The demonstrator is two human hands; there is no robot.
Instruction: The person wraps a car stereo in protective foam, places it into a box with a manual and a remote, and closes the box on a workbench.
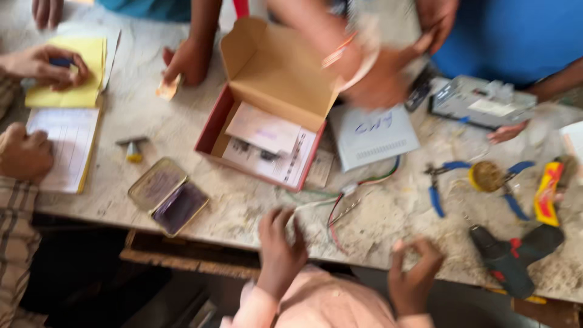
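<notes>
Low in the frame, the left hand (280, 242) pinched thin coloured wires (331, 209) running up-right; the right hand (416, 270) curled empty nearby.

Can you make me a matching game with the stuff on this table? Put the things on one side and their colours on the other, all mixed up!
Things:
1. pliers handles
2. paper pad at the far left
3. open box, its outside
4. drill

Colours:
A. yellow
B. dark grey with red bits
C. blue
D. red

Pairs: 1-C, 2-A, 3-D, 4-B
</notes>
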